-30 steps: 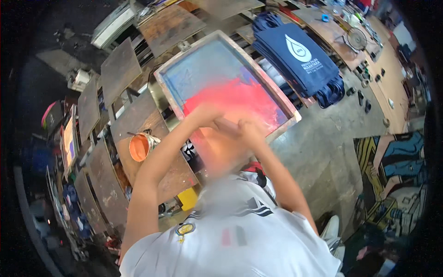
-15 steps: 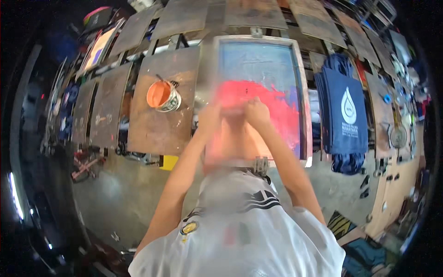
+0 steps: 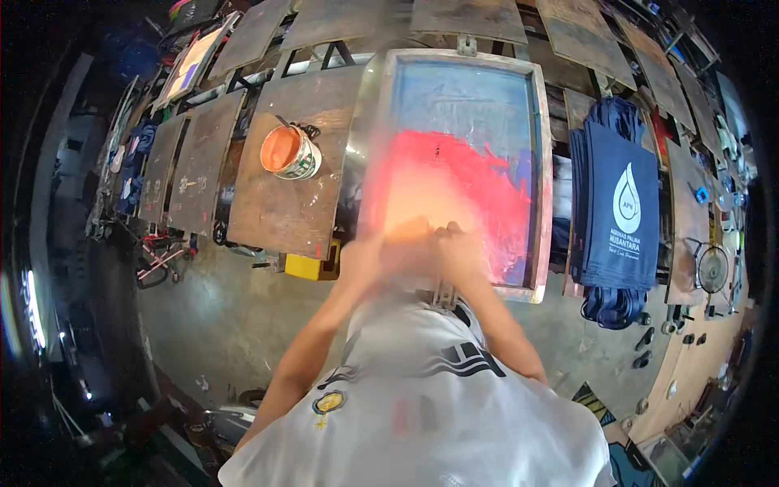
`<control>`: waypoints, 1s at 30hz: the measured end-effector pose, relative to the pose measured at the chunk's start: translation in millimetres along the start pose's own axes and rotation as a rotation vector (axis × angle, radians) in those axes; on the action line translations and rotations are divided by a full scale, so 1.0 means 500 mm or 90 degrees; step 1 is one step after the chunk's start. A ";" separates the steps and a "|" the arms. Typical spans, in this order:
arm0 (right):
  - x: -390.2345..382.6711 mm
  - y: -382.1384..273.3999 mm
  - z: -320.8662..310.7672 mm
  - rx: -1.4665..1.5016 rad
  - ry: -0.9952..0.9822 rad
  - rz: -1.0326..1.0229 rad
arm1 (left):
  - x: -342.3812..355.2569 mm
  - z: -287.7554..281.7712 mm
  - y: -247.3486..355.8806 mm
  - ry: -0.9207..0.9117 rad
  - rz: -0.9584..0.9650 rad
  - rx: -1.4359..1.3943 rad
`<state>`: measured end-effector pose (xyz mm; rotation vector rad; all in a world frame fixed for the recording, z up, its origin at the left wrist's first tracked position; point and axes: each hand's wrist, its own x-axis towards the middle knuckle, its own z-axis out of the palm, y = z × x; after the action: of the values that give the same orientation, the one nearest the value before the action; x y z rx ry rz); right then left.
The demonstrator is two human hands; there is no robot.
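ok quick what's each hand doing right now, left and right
Left hand: at the near edge of the printing screen, blurred; grip cannot be told.
Right hand: beside it over the red ink, blurred; cannot be told.

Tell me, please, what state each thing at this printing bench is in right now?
Printing screen: lying flat on the bench, its mesh smeared with red ink.
Left hand: at the screen's near edge, blurred; grip cannot be told.
Right hand: beside the left, blurred too.
Paint tub: open, upright, orange paint inside.
Dark blue bags: stacked flat, white drop print on top.
Wooden boards: lying flat, bare.
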<state>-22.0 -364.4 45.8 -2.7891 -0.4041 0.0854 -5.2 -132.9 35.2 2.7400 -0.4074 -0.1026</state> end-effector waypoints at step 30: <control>0.051 -0.080 -0.018 0.138 0.098 0.305 | 0.091 -0.012 -0.185 -0.065 0.060 -0.505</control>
<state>-7.5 -323.4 66.7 -2.5933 0.2979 0.0207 63.7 -61.9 5.8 1.9365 -0.4110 -0.3063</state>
